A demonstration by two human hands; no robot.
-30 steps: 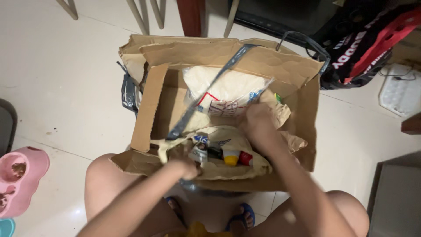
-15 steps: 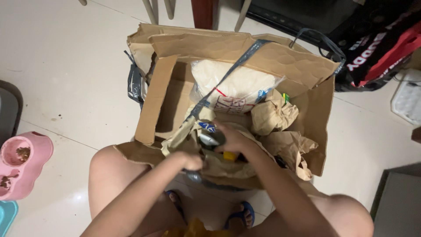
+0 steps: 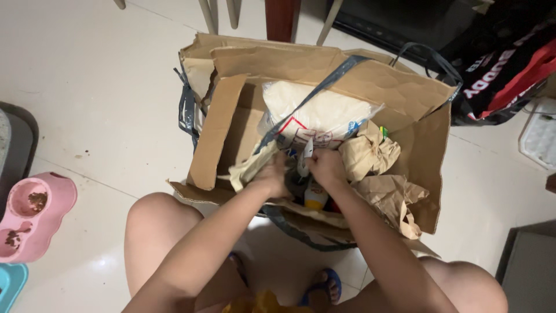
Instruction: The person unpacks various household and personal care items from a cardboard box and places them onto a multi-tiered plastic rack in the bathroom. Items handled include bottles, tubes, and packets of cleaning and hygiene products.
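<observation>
Torn cardboard box (image 3: 428, 150) on tile floor (image 3: 104, 98) holds white rice sack (image 3: 315, 113), crumpled brown paper (image 3: 370, 152), yellow-capped bottle (image 3: 315, 198); left hand (image 3: 273, 174) clutches paper bag edge (image 3: 250, 165); right hand (image 3: 325, 167) pinches small white packet (image 3: 305, 155) above bottle.

A clear plastic sack of white grains (image 3: 317, 113) lies at the back of the torn cardboard box (image 3: 425, 156) — its label red, white and blue. Nearer the front, a yellow-capped bottle (image 3: 315, 196) stands between the hands. Right of the box, a black bag (image 3: 509, 64) with red straps — white lettering across it
</observation>
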